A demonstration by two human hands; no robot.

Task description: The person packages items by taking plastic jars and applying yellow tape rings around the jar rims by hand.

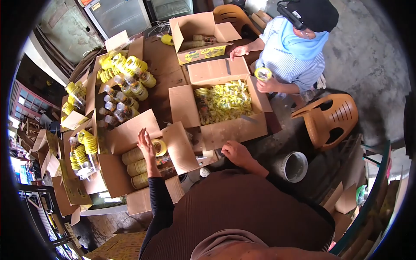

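Observation:
My left hand (146, 146) is open, fingers stretched out, over an open cardboard box (116, 167). In that box lie long stacks of ring-edged cups or lids (138, 167), and a roll of yellowish tape (159, 147) is just right of my fingers. My right hand (236, 154) is at the table's near edge with its fingers curled; whatever is under them, if anything, is hidden. Just beyond it stands a larger open box (234, 130) full of small yellow packets (232, 102), with a stack of yellow-rimmed pieces at its left side.
Across the table, a person (290, 56) holds a yellow-rimmed cup (263, 73). Clear jars (119, 106) and yellow lids (117, 65) crowd the left side. Another open box (201, 39) stands behind. To my right are a white bucket (294, 167) and an orange plastic chair (329, 121).

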